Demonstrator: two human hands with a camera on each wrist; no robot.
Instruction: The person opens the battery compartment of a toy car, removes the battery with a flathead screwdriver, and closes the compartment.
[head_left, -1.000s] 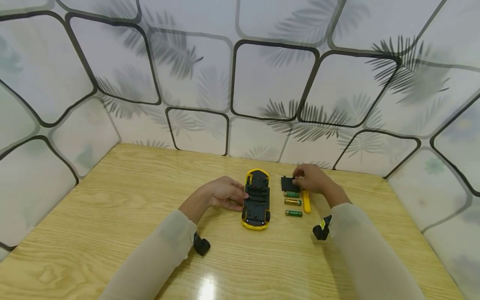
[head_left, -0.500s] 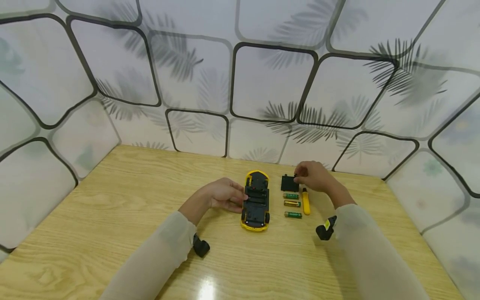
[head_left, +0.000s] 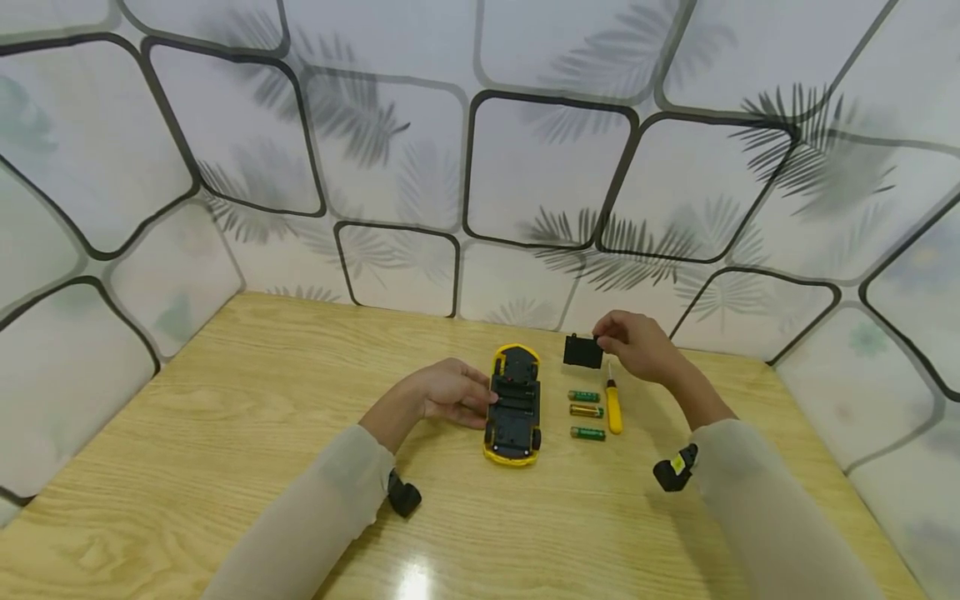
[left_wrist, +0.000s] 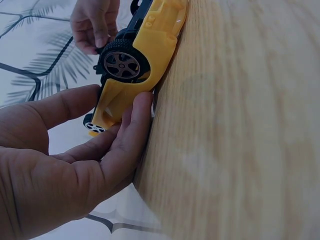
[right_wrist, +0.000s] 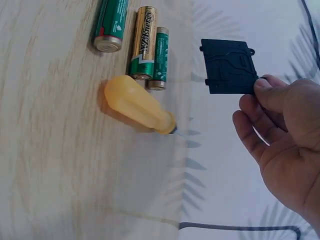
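A yellow toy car (head_left: 513,404) lies upside down, its black underside and open battery compartment facing up. At its left side my left hand (head_left: 453,393) holds it, thumb at the underside's edge and fingers against the yellow body (left_wrist: 157,42). Between thumb and fingertips my right hand (head_left: 636,343) pinches a black battery cover (right_wrist: 229,66) by one corner, raised off the table. Several small tabs stick out from the cover's edges. Below that hand lie a green battery (head_left: 583,396), a gold-and-green battery (head_left: 586,411) and another green battery (head_left: 588,433).
A screwdriver (head_left: 614,408) with a yellow handle lies right of the batteries, tip pointing away from me. The wooden table (head_left: 300,375) ends at a patterned wall covering (head_left: 397,267) at the back and sides.
My right hand has lifted the battery cover off the table and tilted it up, uncovering the screwdriver's tip. The left hand and the toy car stay where they were.
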